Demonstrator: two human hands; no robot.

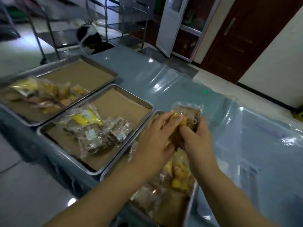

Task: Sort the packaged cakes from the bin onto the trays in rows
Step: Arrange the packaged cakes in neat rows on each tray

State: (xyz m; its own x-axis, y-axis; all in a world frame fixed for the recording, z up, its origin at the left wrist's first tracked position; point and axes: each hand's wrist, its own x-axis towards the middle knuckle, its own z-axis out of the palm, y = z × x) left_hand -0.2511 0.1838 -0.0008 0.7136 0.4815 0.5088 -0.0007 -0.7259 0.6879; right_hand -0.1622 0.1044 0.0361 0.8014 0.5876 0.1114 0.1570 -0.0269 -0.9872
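Both my hands meet over the nearest metal tray [191, 208] and hold a bundle of clear-wrapped cakes [188, 115], brown and yellow. My left hand [155, 141] lies over the bundle's left side with its fingers stretched across it. My right hand [198, 141] grips the bundle from the right, fingers curled round it. More wrapped cakes [173, 179] lie in the nearest tray below my hands. The middle tray [146, 102] carries a loose pile of wrapped cakes [96, 130]. The far-left tray [113, 74] has another blurred pile [45, 94].
The trays stand on a table covered with shiny blue-grey plastic sheet [246, 145], which stretches right and back. Metal trolleys [127, 20] stand on the floor behind. A person in dark clothes [93, 38] crouches beyond the table. A brown door [242, 35] is at the back right.
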